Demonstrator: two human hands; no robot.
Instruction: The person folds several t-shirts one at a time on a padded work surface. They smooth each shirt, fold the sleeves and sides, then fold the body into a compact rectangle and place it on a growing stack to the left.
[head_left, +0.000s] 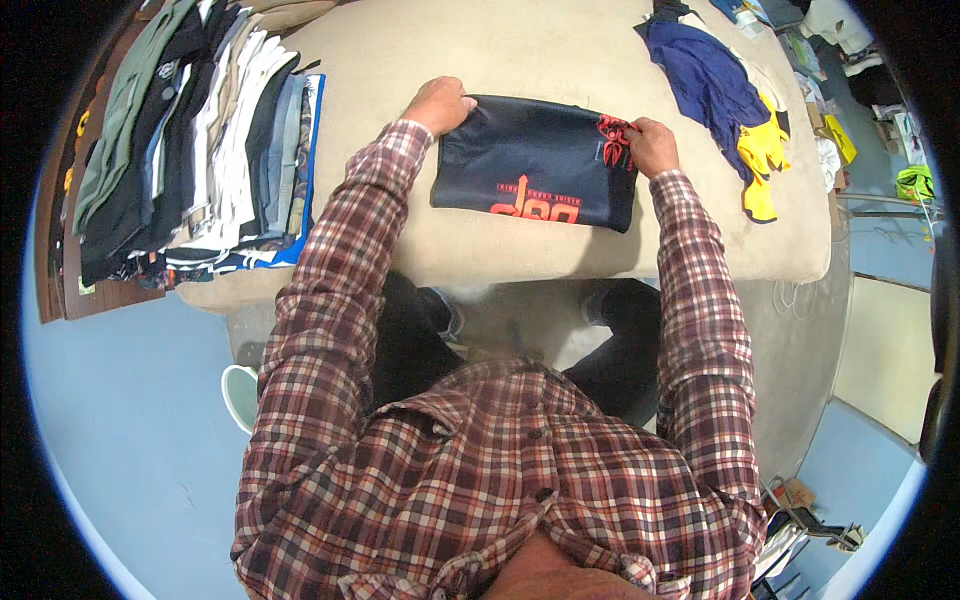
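A dark folded garment (525, 157) with orange-red printed lettering and a red emblem lies on the beige padded surface (517, 37) in front of me. My left hand (441, 106) grips its far left corner, thumb on top. At its right edge, beside the red emblem, my right hand (652, 146) pinches the cloth between thumb and fingers. The fabric is spread in a rough rectangle, its lower right corner hanging slightly past the rest. Fingers under the cloth are hidden.
To the left stands a tall stack of folded clothes (240, 142) on a blue-edged piece. Rumpled navy and yellow garments (705, 90) lie on the right. Below left is a pale bucket (240, 397). Assorted items and a metal rail (885, 197) are beyond the surface's right edge.
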